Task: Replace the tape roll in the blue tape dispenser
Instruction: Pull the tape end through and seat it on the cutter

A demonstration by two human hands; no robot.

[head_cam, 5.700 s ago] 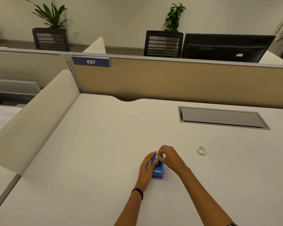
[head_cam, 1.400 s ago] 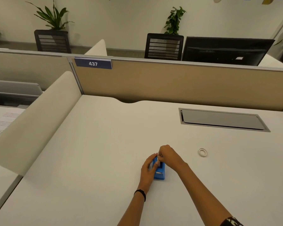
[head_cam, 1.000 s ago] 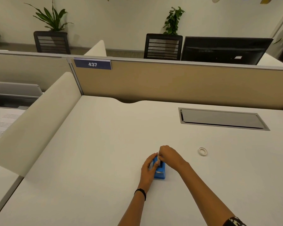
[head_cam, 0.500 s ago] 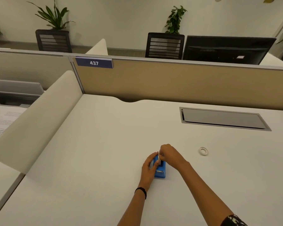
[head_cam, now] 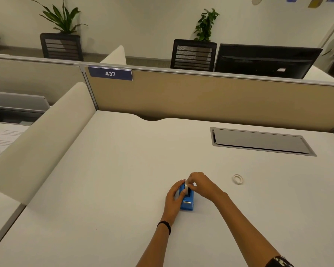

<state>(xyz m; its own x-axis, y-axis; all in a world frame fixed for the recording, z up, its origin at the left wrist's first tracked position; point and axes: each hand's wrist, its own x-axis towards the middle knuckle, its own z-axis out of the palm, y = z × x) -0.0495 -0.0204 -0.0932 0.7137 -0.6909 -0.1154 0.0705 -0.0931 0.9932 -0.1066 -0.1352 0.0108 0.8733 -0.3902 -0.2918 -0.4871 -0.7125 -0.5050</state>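
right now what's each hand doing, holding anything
Left hand: closed around the blue tape dispenser, steadying it.
Right hand: pinching the tape roll at the dispenser's top.

An office: numbered cubicle partition (head_cam: 201, 97), monitor (head_cam: 266, 60), mesh chairs (head_cam: 193, 54).

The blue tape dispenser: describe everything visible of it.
The blue tape dispenser is a small blocky body that looks like plastic, standing upright on the white desk, with a metallic strip across its near end. The left hand cups its left side. The right hand pinches a whitish tape roll, held on edge at the dispenser's top opening. Whether the roll is fully seated cannot be told.
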